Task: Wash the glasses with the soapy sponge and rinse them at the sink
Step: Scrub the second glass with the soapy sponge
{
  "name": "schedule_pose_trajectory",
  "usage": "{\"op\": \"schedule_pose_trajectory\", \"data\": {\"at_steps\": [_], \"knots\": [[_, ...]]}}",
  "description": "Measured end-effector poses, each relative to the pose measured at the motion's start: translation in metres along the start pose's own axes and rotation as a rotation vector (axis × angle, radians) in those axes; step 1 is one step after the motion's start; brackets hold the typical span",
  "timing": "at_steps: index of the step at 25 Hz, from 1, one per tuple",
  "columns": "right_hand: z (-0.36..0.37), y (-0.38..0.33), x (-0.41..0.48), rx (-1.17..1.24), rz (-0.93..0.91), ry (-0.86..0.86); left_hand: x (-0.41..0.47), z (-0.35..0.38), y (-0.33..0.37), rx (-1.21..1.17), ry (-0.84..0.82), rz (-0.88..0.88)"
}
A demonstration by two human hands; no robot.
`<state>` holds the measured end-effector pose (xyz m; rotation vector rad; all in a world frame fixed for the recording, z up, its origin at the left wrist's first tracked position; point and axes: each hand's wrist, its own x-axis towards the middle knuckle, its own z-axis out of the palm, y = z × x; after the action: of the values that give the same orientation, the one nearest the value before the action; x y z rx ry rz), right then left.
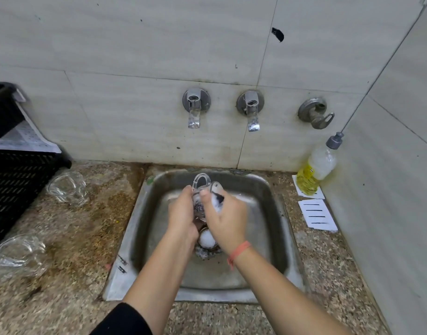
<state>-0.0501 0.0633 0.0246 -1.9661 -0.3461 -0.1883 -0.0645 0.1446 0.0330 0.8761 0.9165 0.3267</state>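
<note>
The left hand (pixel 181 213) holds 1 glass (pixel 201 187) above the sink (pixel 275 223), fingers curled round its body, handle pointing toward the wall. The right hand (pixel 228 221) has its fingers clamped on the sponge (pixel 217 201), which presses against the glass. Risk 1: slip. Foam coats the glass and both hands, so a loose left grip would probably drop the glass onto the steel basin, and it could chip or break. Risk 2: hard scrubbing could twist the glass out of the hold. Risk 3: foam (pixel 206 238) sits over the drain, so rinse water may clear slowly. Risk 4: 2 glasses (pixel 68 188) (pixel 19 253) rest on the wet table (pixel 74 262) left of the sink. A swinging elbow could knock either one. No water shows at the 2 taps (pixel 195 107) (pixel 250 110), so rinsing appears not yet begun.
</note>
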Motion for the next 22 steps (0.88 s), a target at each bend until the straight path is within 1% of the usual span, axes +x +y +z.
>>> {"op": "schedule_pose_trajectory", "data": {"at_steps": [1,2,3,4,5,6,7,8,9,10,11,12,13,14,15,16,17,18,19,20,21,22], "knots": [[0.004,-0.001,0.002,0.177,0.155,-0.009,-0.004,0.000,0.000,0.116,0.051,0.147],[0.005,-0.003,0.009,0.435,0.433,-0.036,-0.007,-0.001,-0.003,0.289,0.095,0.426],[0.002,-0.006,0.014,0.712,0.740,-0.183,-0.009,-0.006,-0.005,0.460,0.104,0.734],[-0.002,-0.005,0.018,0.902,0.955,-0.347,-0.009,-0.011,-0.007,0.575,0.091,0.968],[-0.006,-0.008,0.022,1.001,1.032,-0.435,-0.006,-0.015,-0.007,0.641,0.047,1.083],[-0.008,-0.008,0.026,0.983,0.997,-0.465,-0.004,-0.017,-0.007,0.640,0.009,1.083],[-0.008,-0.010,0.024,0.882,0.893,-0.442,0.000,-0.018,-0.007,0.585,-0.008,0.974],[-0.007,-0.010,0.021,0.694,0.713,-0.333,-0.002,-0.014,0.000,0.452,-0.029,0.714],[-0.008,-0.011,0.017,0.420,0.455,-0.190,-0.005,-0.011,0.006,0.246,-0.090,0.357],[-0.007,-0.011,0.013,0.166,0.187,-0.102,-0.007,-0.006,0.011,0.073,-0.153,0.024],[-0.005,-0.012,0.007,0.006,0.006,-0.060,-0.008,-0.003,0.015,-0.012,-0.197,-0.148],[-0.002,-0.010,0.001,-0.035,-0.043,-0.047,-0.010,-0.003,0.017,-0.013,-0.215,-0.157],[-0.002,-0.015,0.002,0.110,0.090,-0.066,-0.010,-0.003,0.016,0.038,-0.186,-0.020],[0.000,-0.012,0.011,0.379,0.368,-0.091,-0.009,-0.005,0.015,0.121,-0.128,0.220],[-0.003,-0.016,0.020,0.640,0.697,-0.191,-0.008,-0.008,0.011,0.224,-0.103,0.451],[-0.004,-0.015,0.026,0.815,0.928,-0.310,-0.011,-0.011,0.009,0.321,-0.112,0.607],[-0.005,-0.013,0.028,0.820,1.008,-0.362,-0.012,-0.013,0.004,0.387,-0.116,0.664],[-0.004,-0.011,0.026,0.711,0.946,-0.373,-0.012,-0.013,0.003,0.387,-0.108,0.601],[-0.001,-0.010,0.022,0.542,0.753,-0.286,-0.011,-0.010,0.006,0.284,-0.095,0.416],[0.001,-0.007,0.017,0.335,0.438,-0.159,-0.012,-0.006,0.010,0.129,-0.100,0.170],[-0.001,-0.006,0.009,0.184,0.157,-0.094,-0.013,-0.004,0.014,0.018,-0.124,-0.042],[0.002,-0.005,0.000,0.105,-0.002,-0.066,-0.014,-0.003,0.015,-0.040,-0.134,-0.136]]}}
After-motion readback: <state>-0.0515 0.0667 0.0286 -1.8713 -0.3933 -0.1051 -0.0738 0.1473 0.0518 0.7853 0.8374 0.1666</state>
